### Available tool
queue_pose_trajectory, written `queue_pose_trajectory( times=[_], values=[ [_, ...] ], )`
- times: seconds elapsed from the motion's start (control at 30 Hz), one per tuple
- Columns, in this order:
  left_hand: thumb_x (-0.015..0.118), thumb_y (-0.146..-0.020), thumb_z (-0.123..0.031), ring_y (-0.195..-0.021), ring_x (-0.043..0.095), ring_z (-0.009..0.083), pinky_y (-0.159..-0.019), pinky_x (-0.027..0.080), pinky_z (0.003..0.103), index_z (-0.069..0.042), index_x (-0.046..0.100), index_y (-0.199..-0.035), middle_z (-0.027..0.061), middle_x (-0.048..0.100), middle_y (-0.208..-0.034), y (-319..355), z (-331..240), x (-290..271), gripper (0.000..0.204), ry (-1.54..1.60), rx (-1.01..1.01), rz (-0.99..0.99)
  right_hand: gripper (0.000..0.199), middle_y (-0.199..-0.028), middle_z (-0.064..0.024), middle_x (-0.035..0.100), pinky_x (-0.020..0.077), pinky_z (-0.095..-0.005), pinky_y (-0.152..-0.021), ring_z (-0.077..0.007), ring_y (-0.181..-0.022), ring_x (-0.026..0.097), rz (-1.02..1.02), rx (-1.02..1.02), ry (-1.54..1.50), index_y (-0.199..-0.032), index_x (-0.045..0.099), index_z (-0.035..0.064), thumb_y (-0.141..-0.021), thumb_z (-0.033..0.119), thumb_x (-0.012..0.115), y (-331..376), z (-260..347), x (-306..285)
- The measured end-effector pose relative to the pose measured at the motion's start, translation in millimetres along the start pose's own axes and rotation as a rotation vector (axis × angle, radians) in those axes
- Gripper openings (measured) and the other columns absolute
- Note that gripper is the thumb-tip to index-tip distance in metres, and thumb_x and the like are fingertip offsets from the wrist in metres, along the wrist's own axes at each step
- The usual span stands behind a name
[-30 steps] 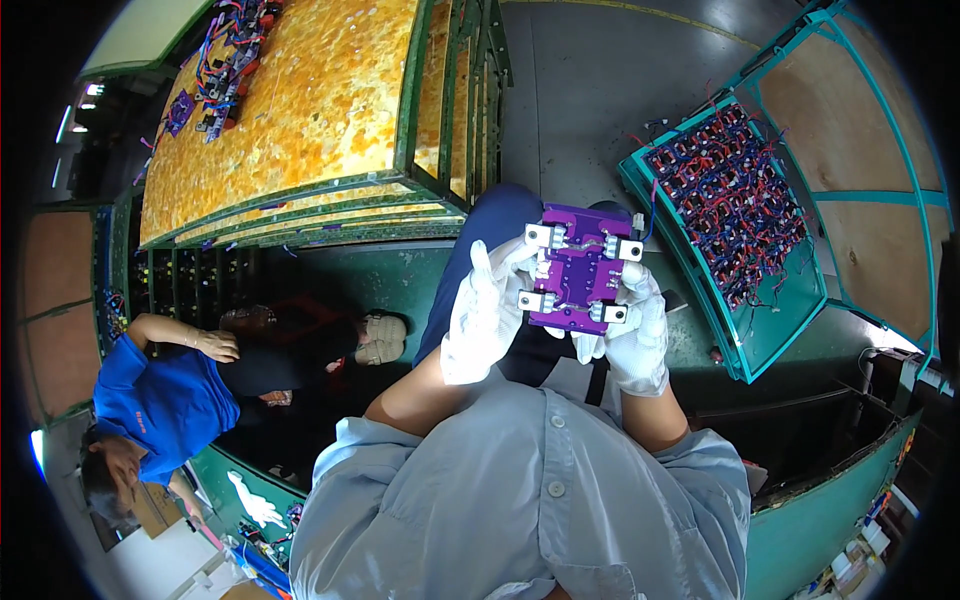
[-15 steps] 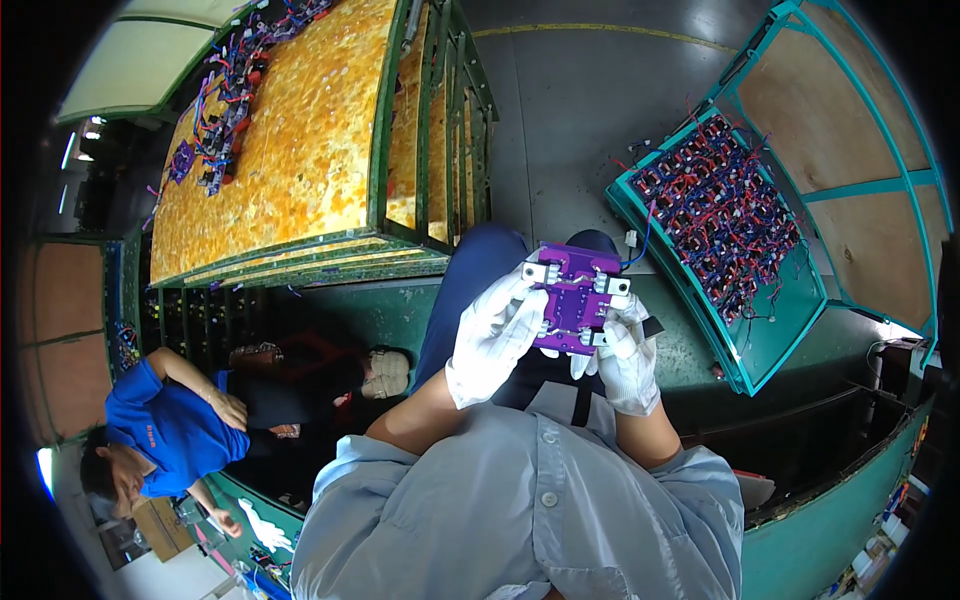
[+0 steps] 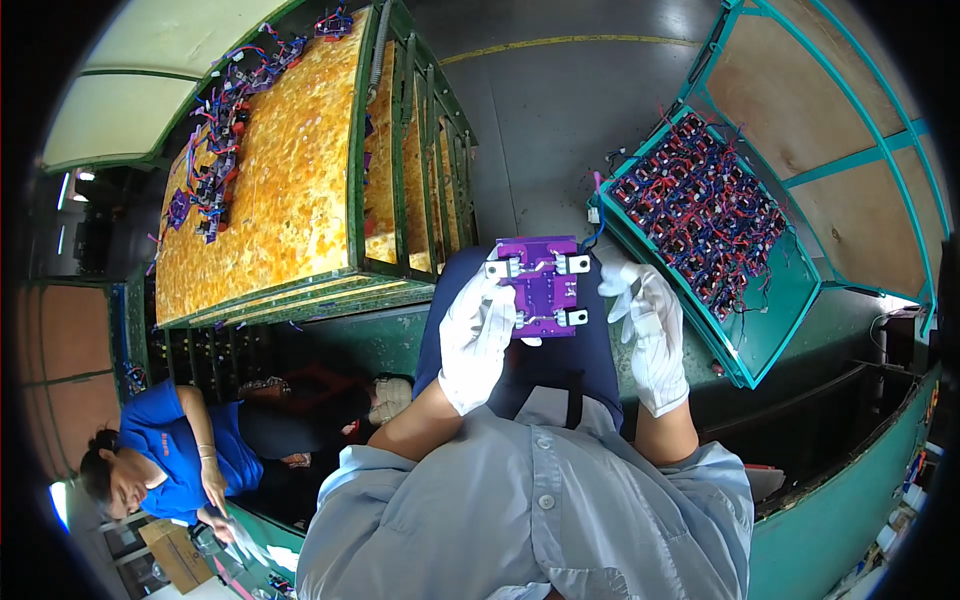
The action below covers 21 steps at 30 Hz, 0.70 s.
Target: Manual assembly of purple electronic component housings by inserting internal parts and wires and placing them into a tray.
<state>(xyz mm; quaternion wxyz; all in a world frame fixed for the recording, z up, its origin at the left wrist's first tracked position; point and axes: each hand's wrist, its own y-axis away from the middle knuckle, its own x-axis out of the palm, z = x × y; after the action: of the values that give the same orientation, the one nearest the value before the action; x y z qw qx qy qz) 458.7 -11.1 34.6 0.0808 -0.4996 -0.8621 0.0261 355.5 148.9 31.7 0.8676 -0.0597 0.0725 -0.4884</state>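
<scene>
Purple board (image 3: 545, 292), left grip (image 3: 478, 340) clasping its left edge, right grip (image 3: 652, 337) unclenched (just beside)

Glare bleaches the gloved left hand (image 3: 474, 348) touching the purple board (image 3: 546, 289). Deep shadow fills the green bin (image 3: 835, 508) right of the board. Far from the board, lines curve, perhaps blurring.

Left hand (image 3: 476, 340) partly hidden behind the purple circuit board (image 3: 541, 290), the board's far face out of sight, pale item (image 3: 246, 543) by a co-worker's hand (image 3: 215, 490) blurred, light-blue shirt (image 3: 480, 500) cut off by the lower edge
</scene>
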Motion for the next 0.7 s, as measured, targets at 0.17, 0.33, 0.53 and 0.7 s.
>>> queue_pose_trajectory(
  times=[0.17, 0.33, 0.53, 0.7],
  values=[
    [0.044, -0.086, -0.002, -0.069, 0.049, 0.0054, -0.058, 0.044, 0.018, -0.001, 0.042, -0.117, 0.0031, 0.052, -0.091, 3, 2, 1, 0.031, 0.081, 0.007, -0.037, 0.010, -0.072, -0.0108, 0.056, 0.0423, -0.0278, -0.052, -0.0215, -0.056, 0.055, -0.046, -0.136, 0.121, -0.083, 0.054, 0.0006, -0.078, 0.009, 0.053, 3, -7, 11],
    [0.047, -0.082, 0.001, -0.070, 0.048, 0.0071, -0.063, 0.040, 0.019, 0.001, 0.047, -0.108, 0.0065, 0.052, -0.092, 10, -4, -2, 0.025, -0.290, 0.127, -0.055, 0.022, -0.076, -0.0131, 0.057, 0.0442, -0.0350, -0.057, -0.0272, -0.062, 0.056, -0.017, -0.027, 0.373, -0.098, 0.053, 0.0022, -0.082, 0.016, 0.049, -2, 21, 32],
    [0.047, -0.083, -0.003, -0.073, 0.049, 0.0123, -0.067, 0.040, 0.022, 0.003, 0.048, -0.105, 0.0073, 0.051, -0.087, 12, 0, -4, 0.023, -0.301, 0.163, -0.074, 0.037, -0.076, -0.0130, 0.057, 0.0429, -0.0373, -0.059, -0.0298, -0.065, 0.056, 0.108, -0.062, 0.473, -0.115, 0.040, 0.0021, -0.084, 0.022, 0.043, -2, 30, 33],
    [0.045, -0.086, -0.008, -0.088, 0.049, 0.0141, -0.080, 0.038, 0.025, 0.004, 0.048, -0.106, 0.0097, 0.053, -0.098, 11, -7, -6, 0.024, -0.519, 0.161, -0.027, 0.041, -0.063, -0.0083, 0.051, 0.0414, -0.0323, -0.051, -0.0238, -0.054, 0.053, -0.015, -0.183, 0.463, -0.112, 0.042, -0.0018, -0.080, 0.021, 0.052, 0, 14, 33]
  ],
)
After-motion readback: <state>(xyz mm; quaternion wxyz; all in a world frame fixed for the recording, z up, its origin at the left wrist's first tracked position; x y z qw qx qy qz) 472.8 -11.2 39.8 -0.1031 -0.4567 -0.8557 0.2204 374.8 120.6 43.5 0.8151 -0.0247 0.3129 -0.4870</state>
